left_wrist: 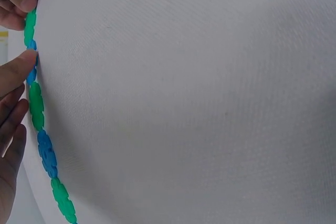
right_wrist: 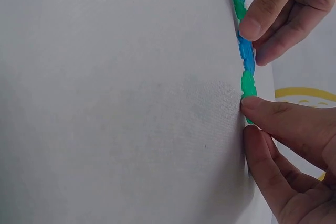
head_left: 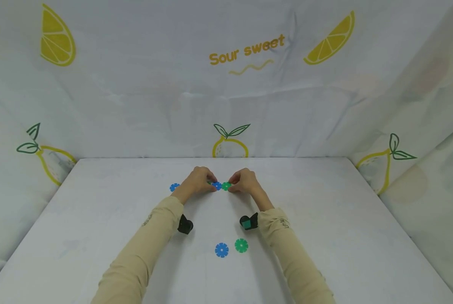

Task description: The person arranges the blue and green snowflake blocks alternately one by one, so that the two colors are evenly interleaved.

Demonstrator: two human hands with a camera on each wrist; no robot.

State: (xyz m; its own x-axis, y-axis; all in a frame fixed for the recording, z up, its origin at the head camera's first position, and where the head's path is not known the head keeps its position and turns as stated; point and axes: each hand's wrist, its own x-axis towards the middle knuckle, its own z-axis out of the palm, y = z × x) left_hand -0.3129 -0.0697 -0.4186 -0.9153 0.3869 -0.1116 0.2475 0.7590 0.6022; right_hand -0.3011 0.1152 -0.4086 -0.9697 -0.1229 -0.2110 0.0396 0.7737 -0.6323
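A row of linked, notched plastic interlocking discs in alternating green and blue runs along the table's far part. My left hand (head_left: 198, 180) pinches a blue interlocking disc (head_left: 217, 185) with thumb and fingers. At the row's right end, my right hand (head_left: 246, 182) pinches a green interlocking disc (head_left: 226, 185), which meets the blue one edge to edge. In the left wrist view the row continues past my left hand with a green disc (left_wrist: 37, 106), a blue disc (left_wrist: 47, 153) and another green disc (left_wrist: 63, 199). My left hand hides part of the row in the head view.
Nearer on the white table (head_left: 97, 236) lie a loose blue disc (head_left: 222, 250) and a loose green disc (head_left: 241, 245), side by side. Another blue disc (head_left: 174, 187) shows left of my left wrist. A lemon-print cloth (head_left: 154, 114) hangs behind the table's far edge.
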